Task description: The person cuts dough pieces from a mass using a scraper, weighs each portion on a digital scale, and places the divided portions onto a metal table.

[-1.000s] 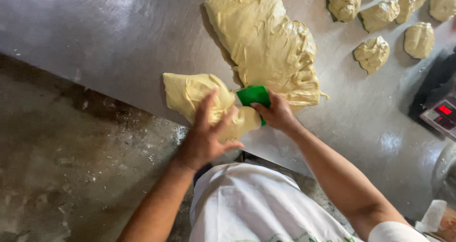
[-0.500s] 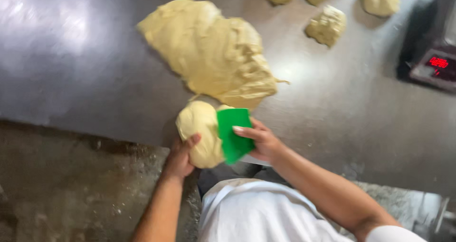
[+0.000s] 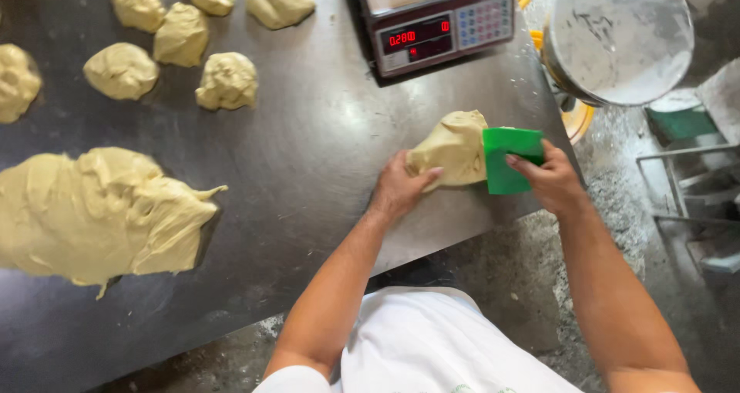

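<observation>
On the steel table (image 3: 308, 146) we now stand further right than half a second ago: the big dough mass (image 3: 92, 215), then just above our hands, lies well apart to the left, and the scale (image 3: 439, 26), then at the frame's right edge, sits just beyond the lump. Its front is a grey panel with red lit digits on the left and a block of small coloured keys on the right. Past the table's right end is a round pan (image 3: 620, 38) dusted with flour. Portioned dough pieces (image 3: 177, 34) lie at the upper left. The lump (image 3: 451, 150) rests near the front edge; our left hand (image 3: 401, 188) cups its left side, fingers curled onto it. Our right hand (image 3: 551, 181) grips the green scraper (image 3: 510, 158), whose edge touches the lump's right side
</observation>
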